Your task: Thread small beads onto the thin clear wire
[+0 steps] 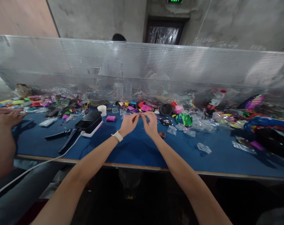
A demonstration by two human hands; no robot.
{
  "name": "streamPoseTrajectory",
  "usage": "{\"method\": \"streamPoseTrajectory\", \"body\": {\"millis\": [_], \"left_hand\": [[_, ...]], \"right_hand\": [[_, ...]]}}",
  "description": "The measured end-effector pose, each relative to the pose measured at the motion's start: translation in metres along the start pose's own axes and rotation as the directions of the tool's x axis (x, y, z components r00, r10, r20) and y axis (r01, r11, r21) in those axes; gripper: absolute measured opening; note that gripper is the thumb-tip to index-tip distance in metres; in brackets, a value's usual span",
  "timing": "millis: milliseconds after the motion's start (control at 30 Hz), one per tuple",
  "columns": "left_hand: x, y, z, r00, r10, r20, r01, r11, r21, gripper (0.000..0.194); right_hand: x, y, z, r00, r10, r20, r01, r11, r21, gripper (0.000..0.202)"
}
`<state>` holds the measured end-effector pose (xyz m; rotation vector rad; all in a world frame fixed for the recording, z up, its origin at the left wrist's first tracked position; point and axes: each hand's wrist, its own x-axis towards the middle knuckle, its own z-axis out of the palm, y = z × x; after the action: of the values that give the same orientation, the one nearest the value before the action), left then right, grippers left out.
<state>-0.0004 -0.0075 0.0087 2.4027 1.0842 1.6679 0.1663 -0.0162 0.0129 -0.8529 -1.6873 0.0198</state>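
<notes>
My left hand [129, 123], with a pale band on its wrist, meets my right hand [149, 123] fingertip to fingertip above the blue table. The fingers of both hands are pinched together. Between them is a tiny reddish-brown bit, too small to name. Below my right wrist a small brown lump [162, 134] lies on the tabletop. To the left of my left hand sits a bright pink packet [110, 118]. A black round piece with white marks [166, 121] and a green textured piece [184, 119] lie to the right of my right hand.
A black phone [88, 121] rests on a dark box with a white cable. Clear plastic wrappers [204, 147] and colourful clay-like lumps [145, 106] litter the table. A red-capped bottle [215, 102] stands by the perforated metal screen [191, 68]. Another person's hands [9, 117] are at far left.
</notes>
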Motion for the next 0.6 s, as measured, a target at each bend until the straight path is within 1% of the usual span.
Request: {"method": "streamPoseTrajectory", "body": {"millis": [133, 267, 333, 400, 467, 600], "left_hand": [[0.0, -0.003, -0.003, 0.999, 0.034, 0.029, -0.036, 0.997, 0.065, 0.034], [-0.002, -0.006, -0.006, 0.99, 0.079, 0.118, -0.093, 0.988, 0.123, 0.034], [-0.003, -0.006, -0.006, 0.985, 0.076, 0.157, -0.099, 0.985, 0.144, 0.032], [-0.003, -0.005, -0.006, 0.982, 0.066, 0.176, -0.094, 0.984, 0.154, 0.03], [-0.003, -0.004, -0.007, 0.983, 0.053, 0.174, -0.081, 0.984, 0.16, 0.029], [-0.003, -0.002, -0.007, 0.985, 0.04, 0.166, -0.067, 0.984, 0.164, 0.028]], "right_hand": [[0.005, 0.007, -0.003, 0.995, 0.082, 0.053, -0.088, 0.988, 0.128, 0.041], [0.01, 0.021, -0.008, 0.968, 0.156, 0.198, -0.203, 0.947, 0.248, 0.046], [0.011, 0.025, -0.013, 0.959, 0.147, 0.242, -0.209, 0.945, 0.252, 0.047], [0.013, 0.024, -0.016, 0.958, 0.119, 0.26, -0.181, 0.957, 0.226, 0.049], [0.014, 0.021, -0.02, 0.953, 0.099, 0.286, -0.163, 0.964, 0.211, 0.049], [0.016, 0.014, -0.023, 0.933, 0.112, 0.342, -0.191, 0.96, 0.206, 0.05]]}}
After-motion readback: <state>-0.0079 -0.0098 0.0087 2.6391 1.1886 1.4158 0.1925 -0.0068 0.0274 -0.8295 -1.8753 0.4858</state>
